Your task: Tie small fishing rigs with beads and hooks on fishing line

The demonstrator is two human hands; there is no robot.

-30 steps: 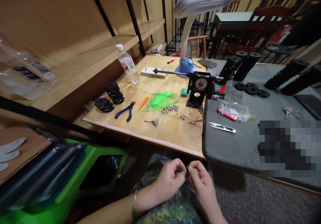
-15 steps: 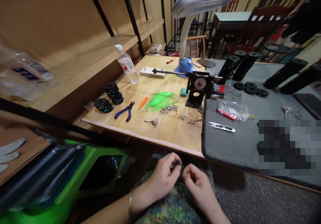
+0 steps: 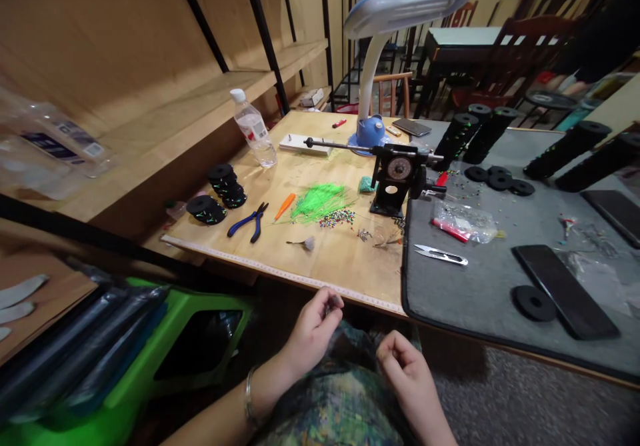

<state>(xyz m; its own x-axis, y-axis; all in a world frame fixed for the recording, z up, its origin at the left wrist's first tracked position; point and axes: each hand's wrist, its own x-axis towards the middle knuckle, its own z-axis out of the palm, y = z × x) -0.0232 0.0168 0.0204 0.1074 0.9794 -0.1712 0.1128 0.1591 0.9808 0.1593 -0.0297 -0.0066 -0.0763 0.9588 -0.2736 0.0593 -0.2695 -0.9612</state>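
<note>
My left hand (image 3: pixel 313 329) is held over my lap just off the table's front edge, thumb and fingers pinched together. Something small and dark shows at its fingertips, too small to name. Lower and to the right, my right hand (image 3: pixel 407 369) is also closed in a pinch, its contents hidden. A gap separates the two hands. On the wooden tabletop beyond them lie blue-handled pliers (image 3: pixel 250 222), an orange-handled tool (image 3: pixel 285 207), a heap of bright green strands (image 3: pixel 323 201) and several coloured beads (image 3: pixel 339 217). Thread snips (image 3: pixel 443 255) rest on the grey mat (image 3: pixel 480 286).
A black winding device (image 3: pixel 395 173) with a long rod stands mid-table before a desk lamp (image 3: pixel 370 126). Black foam spools (image 3: pixel 205 209) stand left; taller stacks (image 3: pixel 455 141) stand right. A water bottle (image 3: pixel 254 129) and black phone (image 3: pixel 567 293) are also there.
My hands have moved apart: the left went up and to the left, the right slightly down and to the right. Both remain pinched. The things on the table have not moved.
</note>
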